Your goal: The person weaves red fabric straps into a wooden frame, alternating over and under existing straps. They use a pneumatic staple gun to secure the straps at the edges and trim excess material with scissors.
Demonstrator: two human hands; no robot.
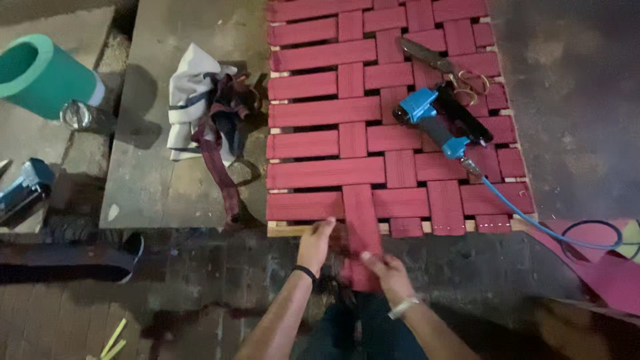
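Red woven webbing [373, 127]; blue stapler [437, 120].

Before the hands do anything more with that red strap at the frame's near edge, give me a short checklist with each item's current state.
1. Left hand at the near edge of the wooden frame, beside the strap: ok.
2. Right hand gripping the loose end of the red strap: ok.
3. Strap lies flat and in line with its column in the weave: ok as far as visible; the held end is blurred.
4. Strap end fastened to the frame: cannot tell.
5. Blue pneumatic stapler lying on the webbing, away from both hands: ok.
6. Scissors on the far part of the webbing, clear of the hands: ok.
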